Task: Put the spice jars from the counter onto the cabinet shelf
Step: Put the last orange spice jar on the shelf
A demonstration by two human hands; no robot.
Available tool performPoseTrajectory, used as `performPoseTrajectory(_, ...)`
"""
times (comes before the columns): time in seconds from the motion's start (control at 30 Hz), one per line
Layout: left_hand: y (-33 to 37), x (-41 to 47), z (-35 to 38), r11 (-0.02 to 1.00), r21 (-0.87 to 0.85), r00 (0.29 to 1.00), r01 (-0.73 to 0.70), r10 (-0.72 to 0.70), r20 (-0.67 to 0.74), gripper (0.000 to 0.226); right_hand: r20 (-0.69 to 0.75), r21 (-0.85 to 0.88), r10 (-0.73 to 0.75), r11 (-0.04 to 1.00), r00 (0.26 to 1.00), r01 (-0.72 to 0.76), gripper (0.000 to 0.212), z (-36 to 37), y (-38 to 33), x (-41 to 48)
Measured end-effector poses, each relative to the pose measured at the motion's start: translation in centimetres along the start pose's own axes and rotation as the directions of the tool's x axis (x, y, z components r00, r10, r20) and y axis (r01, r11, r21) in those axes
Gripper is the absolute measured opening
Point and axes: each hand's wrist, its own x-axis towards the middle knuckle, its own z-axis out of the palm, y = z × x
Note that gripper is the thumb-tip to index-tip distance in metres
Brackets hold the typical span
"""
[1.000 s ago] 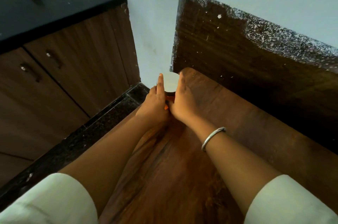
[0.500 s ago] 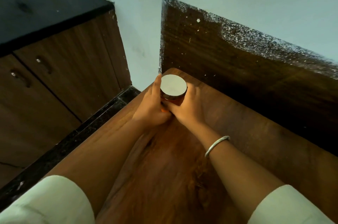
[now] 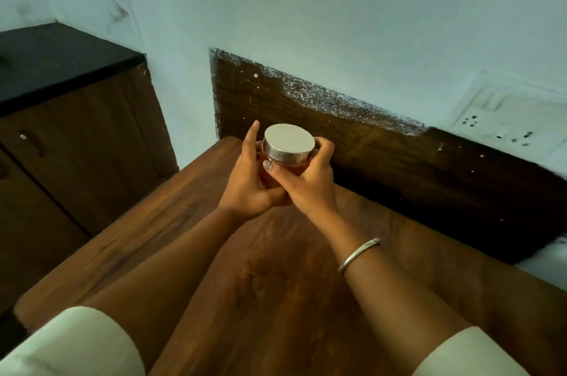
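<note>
The left hand [image 3: 248, 182] and right hand [image 3: 310, 188] curl their fingers [image 3: 325, 148] round the silver-lidded spice jar [image 3: 288, 157] at 12 o'clock above the counter [image 3: 276, 283], seemingly just clear of it, so the pick-up is in hand and next comes a steady carry to the unseen shelf.

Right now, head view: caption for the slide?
Left hand and right hand cup a silver-lidded spice jar over the wooden counter.

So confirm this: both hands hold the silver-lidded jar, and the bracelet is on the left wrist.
Wrong wrist. The head view shows the bracelet on the right wrist. The left hand and right hand do both hold the silver-lidded jar.
</note>
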Motion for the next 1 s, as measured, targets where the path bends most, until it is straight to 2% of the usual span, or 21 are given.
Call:
performPoseTrajectory(0.23,10.1,-2.1,7.3,0.971,-0.194,0.984,-0.139,0.157,0.083,0.131,-0.123,-0.096,-0.059,0.994,0.991,0.047,0.093,-11.6,-3.7,-3.5)
performPoseTrajectory(0.4,15.2,-3.2,11.0,0.918,-0.383,0.985,-0.103,0.147,0.087,0.121,-0.186,0.036,0.02,0.999,0.982,-0.013,0.052,-18.7,-5.5,-6.3)
performPoseTrajectory(0.53,19.2,-4.4,13.9,0.852,-0.52,0.973,-0.059,0.166,0.162,0.105,-0.201,0.169,0.091,0.984,0.975,-0.057,0.043,-23.2,-6.0,-8.8)
performPoseTrajectory(0.73,22.7,-7.0,17.3,0.812,-0.58,0.967,-0.07,0.197,0.159,0.071,-0.436,0.165,0.133,0.984,0.89,-0.067,0.042,-26.2,-6.4,-12.1)
performPoseTrajectory(0.87,24.1,-8.9,18.7,0.823,-0.558,0.94,-0.105,0.266,0.215,0.078,-0.513,0.241,0.18,0.969,0.839,-0.061,0.042,-27.7,-6.6,-13.2)
performPoseTrajectory(0.97,24.4,-9.1,19.0,0.817,-0.568,0.918,-0.103,0.297,0.261,0.081,-0.497,0.267,0.163,0.963,0.852,-0.029,0.048,-28.8,-6.9,-14.0)
performPoseTrajectory(1.0,24.6,-9.1,19.0,0.815,-0.571,0.915,-0.101,0.301,0.268,0.081,-0.501,0.274,0.152,0.962,0.852,-0.011,0.043,-29.1,-6.9,-14.2)
